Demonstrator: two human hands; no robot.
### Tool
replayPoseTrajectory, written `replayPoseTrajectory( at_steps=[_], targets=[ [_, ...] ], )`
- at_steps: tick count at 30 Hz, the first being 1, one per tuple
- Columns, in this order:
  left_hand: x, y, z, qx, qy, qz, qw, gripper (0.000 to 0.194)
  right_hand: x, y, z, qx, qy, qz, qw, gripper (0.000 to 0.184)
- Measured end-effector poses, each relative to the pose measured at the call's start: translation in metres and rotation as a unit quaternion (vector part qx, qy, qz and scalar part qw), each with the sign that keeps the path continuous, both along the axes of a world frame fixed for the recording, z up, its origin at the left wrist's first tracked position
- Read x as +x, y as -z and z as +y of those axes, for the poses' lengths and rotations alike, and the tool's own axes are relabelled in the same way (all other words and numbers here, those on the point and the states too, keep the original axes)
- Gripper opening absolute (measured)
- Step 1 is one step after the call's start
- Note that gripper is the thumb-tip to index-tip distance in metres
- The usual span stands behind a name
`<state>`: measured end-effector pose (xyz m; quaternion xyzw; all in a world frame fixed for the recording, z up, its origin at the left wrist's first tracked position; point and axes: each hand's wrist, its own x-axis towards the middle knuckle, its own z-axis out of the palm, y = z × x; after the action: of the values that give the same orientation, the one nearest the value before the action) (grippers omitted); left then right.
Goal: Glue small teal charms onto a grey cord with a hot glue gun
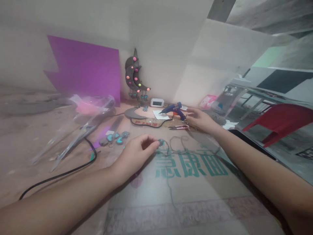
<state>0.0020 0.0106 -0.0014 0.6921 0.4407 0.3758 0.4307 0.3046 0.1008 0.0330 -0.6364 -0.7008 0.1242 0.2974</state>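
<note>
Near the middle of the table, my left hand [139, 148] is closed, thumb and fingers pinching a small teal-and-grey charm [161, 142] with a grey cord [181, 148] trailing off to the right. My right hand [201, 120] reaches forward on the right, fingers stretched out, close to the handle of a blue glue gun [172, 109]. Whether the fingertips touch that handle I cannot tell. The glue gun's nozzle points left over a white paper [158, 114]. Below it lie small red-handled thread snips [179, 127]. Several teal-and-grey heart charms [119, 140] sit left of my left hand.
A grey crescent [134, 113] lies near a white digital clock [156, 102]. Against the wall hangs a decorated moon ornament [134, 76] beside a purple board [90, 71]. Plastic bags [83, 127] and a black cable [73, 169] occupy the left. A red chair [283, 120] stands right.
</note>
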Motion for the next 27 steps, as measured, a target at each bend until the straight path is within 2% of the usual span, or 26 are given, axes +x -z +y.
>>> replayPoseTrajectory(
  at_steps=[4,8,14,21,24,27],
  targets=[
    [0.000,0.002,0.002,0.000,0.000,0.002,1.000,0.026,-0.010,0.001,0.023,-0.016,-0.016,-0.007,1.000,0.049],
    [-0.001,0.003,0.002,-0.005,0.000,0.008,1.000,0.026,-0.019,0.009,0.049,-0.023,0.016,-0.011,1.000,0.041],
    [0.000,0.000,0.001,-0.013,0.003,0.006,1.000,0.024,-0.032,0.014,0.060,-0.010,0.053,-0.007,0.999,0.031],
    [0.000,0.002,0.002,-0.007,-0.001,0.001,1.000,0.024,-0.032,-0.002,0.048,0.037,0.065,0.070,0.995,0.032],
    [0.000,0.004,0.003,-0.012,-0.004,-0.003,1.000,0.025,-0.035,-0.010,0.028,0.034,0.049,0.115,0.992,0.027],
    [-0.001,0.003,0.003,-0.012,-0.006,-0.010,1.000,0.024,-0.042,-0.014,-0.005,0.037,0.028,0.156,0.987,0.024]
  ],
)
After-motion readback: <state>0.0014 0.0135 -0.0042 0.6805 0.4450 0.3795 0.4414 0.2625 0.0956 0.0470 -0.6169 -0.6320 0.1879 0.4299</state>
